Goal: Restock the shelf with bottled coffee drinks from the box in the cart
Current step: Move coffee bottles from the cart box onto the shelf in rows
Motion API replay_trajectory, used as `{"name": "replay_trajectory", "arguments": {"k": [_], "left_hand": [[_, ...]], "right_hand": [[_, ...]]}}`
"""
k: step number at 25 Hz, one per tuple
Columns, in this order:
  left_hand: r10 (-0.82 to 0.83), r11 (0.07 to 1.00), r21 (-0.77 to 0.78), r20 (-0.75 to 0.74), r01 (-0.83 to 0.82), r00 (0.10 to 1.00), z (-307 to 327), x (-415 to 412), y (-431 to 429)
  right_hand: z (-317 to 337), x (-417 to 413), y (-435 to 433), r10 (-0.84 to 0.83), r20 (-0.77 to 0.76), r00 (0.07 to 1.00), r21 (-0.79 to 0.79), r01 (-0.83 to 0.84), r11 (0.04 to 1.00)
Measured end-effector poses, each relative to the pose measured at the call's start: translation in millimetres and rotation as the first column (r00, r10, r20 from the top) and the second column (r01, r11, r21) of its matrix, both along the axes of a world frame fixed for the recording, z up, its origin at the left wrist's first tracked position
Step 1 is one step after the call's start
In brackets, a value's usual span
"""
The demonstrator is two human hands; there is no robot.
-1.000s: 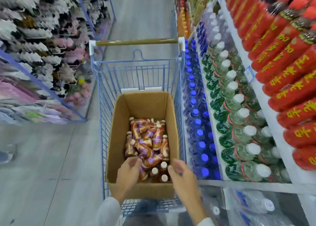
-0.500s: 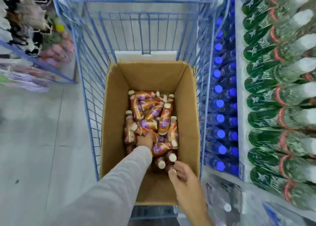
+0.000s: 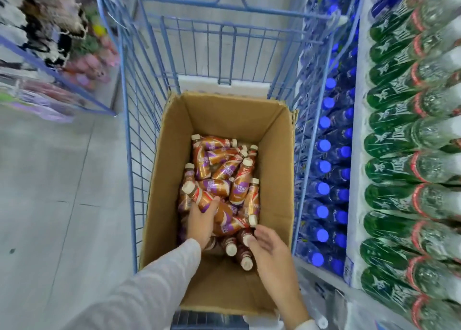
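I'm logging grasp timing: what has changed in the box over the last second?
The left hand moved forward, deeper into the box, and now grips a lying coffee bottle. The right hand slid forward too, its thumb now at the cap of an upright bottle; it holds nothing. The box and cart stay put; no bottle has left the box.

Head camera looks steeply down, close above the cart (image 3: 129, 155); shelves (image 3: 354, 155) right.

Grey tiled floor (image 3: 50, 205), blue-framed display rack (image 3: 57, 76)
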State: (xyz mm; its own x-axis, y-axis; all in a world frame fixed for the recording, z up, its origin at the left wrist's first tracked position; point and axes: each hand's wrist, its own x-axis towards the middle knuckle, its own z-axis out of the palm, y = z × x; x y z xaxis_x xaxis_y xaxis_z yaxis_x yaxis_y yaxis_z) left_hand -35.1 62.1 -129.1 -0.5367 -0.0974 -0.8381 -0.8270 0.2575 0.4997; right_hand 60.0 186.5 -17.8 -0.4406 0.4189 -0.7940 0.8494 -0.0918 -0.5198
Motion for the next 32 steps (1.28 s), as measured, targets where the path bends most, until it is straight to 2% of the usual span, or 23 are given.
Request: {"name": "replay_trajectory", "arguments": {"k": [4, 7, 9, 12, 15, 17, 18, 20, 22, 25, 26, 28, 30, 32], "left_hand": [[0.135, 0.981, 0.140, -0.013, -0.132, 0.991, 50, 4, -40], [0.178, 0.950, 0.252, 0.038, -0.182, 0.983, 74, 6, -60], [0.179, 0.939, 0.291, 0.046, -0.185, 0.983, 81, 8, -70], [0.197, 0.937, 0.286, 0.044, -0.201, 0.979, 85, 7, -80], [0.189, 0.942, 0.277, 0.035, -0.191, 0.981, 79, 5, -86], [0.201, 0.931, 0.301, 0.056, -0.208, 0.978, 75, 7, -88], [0.194, 0.932, 0.299, 0.061, -0.203, 0.979, 74, 10, -88], [0.177, 0.944, 0.269, 0.068, -0.189, 0.982, 78, 14, -89], [0.156, 0.954, 0.250, 0.065, -0.168, 0.986, 87, 15, -88], [0.099, 0.967, 0.229, 0.071, -0.113, 0.993, 100, 20, -86], [0.082, 0.969, 0.226, 0.077, -0.098, 0.994, 101, 19, -87], [0.072, 0.976, 0.200, 0.078, -0.087, 0.994, 97, 22, -91], [0.098, 0.973, 0.202, 0.085, -0.113, 0.992, 85, 30, -97], [0.157, 0.961, 0.212, 0.115, -0.179, 0.981, 82, 41, -101]], "right_hand": [[-41, -62, -6, 0.196, -0.025, 0.980, 0.038, -0.195, 0.980], [-106, -111, -15, 0.465, 0.031, 0.885, 0.141, -0.464, 0.874], [-148, -135, -20, 0.660, 0.126, 0.741, 0.208, -0.670, 0.713], [-200, -158, -25, 0.854, 0.319, 0.412, 0.201, -0.910, 0.364], [-229, -162, -39, 0.867, 0.435, 0.243, 0.200, -0.965, 0.170], [-229, -155, -52, 0.832, 0.521, 0.192, 0.247, -0.967, 0.069], [-225, -152, -54, 0.818, 0.529, 0.227, 0.287, -0.955, 0.079], [-211, -147, -55, 0.828, 0.452, 0.333, 0.349, -0.920, 0.179], [-198, -140, -50, 0.853, 0.381, 0.357, 0.378, -0.902, 0.208], [-199, -140, -41, 0.835, 0.334, 0.437, 0.177, -0.899, 0.400], [-206, -143, -40, 0.827, 0.344, 0.444, 0.165, -0.896, 0.412], [-222, -147, -40, 0.832, 0.421, 0.362, 0.214, -0.931, 0.297], [-232, -143, -41, 0.831, 0.454, 0.321, 0.282, -0.937, 0.208], [-232, -135, -42, 0.840, 0.425, 0.337, 0.317, -0.925, 0.211]]}}
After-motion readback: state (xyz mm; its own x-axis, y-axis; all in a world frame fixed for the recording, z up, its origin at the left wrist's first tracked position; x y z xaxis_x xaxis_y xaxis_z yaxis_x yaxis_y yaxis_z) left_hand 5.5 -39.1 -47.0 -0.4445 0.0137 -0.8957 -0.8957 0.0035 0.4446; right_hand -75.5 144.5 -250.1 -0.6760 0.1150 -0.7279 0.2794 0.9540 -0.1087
